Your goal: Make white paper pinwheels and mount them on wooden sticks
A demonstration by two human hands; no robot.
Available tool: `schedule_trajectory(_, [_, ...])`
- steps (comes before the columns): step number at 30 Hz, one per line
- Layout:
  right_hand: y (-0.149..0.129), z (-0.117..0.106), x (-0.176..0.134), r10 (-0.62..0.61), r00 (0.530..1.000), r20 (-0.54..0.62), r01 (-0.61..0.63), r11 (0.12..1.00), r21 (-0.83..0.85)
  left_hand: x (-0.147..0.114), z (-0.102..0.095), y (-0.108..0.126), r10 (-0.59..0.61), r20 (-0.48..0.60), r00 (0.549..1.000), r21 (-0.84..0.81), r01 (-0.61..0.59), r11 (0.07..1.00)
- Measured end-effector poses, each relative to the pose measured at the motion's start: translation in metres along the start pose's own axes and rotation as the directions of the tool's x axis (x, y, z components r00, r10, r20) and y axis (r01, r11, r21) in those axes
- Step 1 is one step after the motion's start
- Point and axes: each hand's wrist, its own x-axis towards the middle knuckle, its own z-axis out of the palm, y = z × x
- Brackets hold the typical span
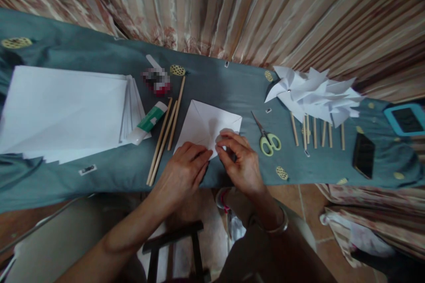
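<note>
A white square sheet of paper (199, 119) with diagonal creases lies on the cloth in front of me, turned slightly. My left hand (189, 161) has its fingers closed at the near left side of the sheet, thumb and forefinger near its middle. On the near right side, my right hand (241, 159) pinches the paper with thumb and fingertips. Just right of the sheet are scissors (268, 141) with light green handles, blades slightly apart. Several wooden sticks (165, 137) and a green-and-white glue stick (148, 122) lie to the left.
A stack of white paper (63, 106) covers the left of the teal tablecloth (212, 77). Several paper pinwheels (315, 93) on sticks lie at the right, beside a dark phone (364, 155) and a blue-framed device (405, 119). A blurred red-and-white item (157, 80) sits behind the glue stick.
</note>
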Motion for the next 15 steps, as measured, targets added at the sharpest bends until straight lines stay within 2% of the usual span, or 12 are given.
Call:
schedule_trajectory(8, [-0.0020, -0.0006, 0.0002, -0.130, 0.990, 0.061, 0.135, 0.986, -0.094, 0.0004, -0.0008, -0.0002, -0.006, 0.016, 1.000, -0.009, 0.007, 1.000])
schedule_trajectory(15, [-0.0026, 0.0003, 0.0043, -0.130, 0.987, 0.099, 0.139, 0.987, -0.084, 0.0005, -0.0005, -0.0004, 0.001, 0.014, 1.000, 0.002, -0.001, 1.000])
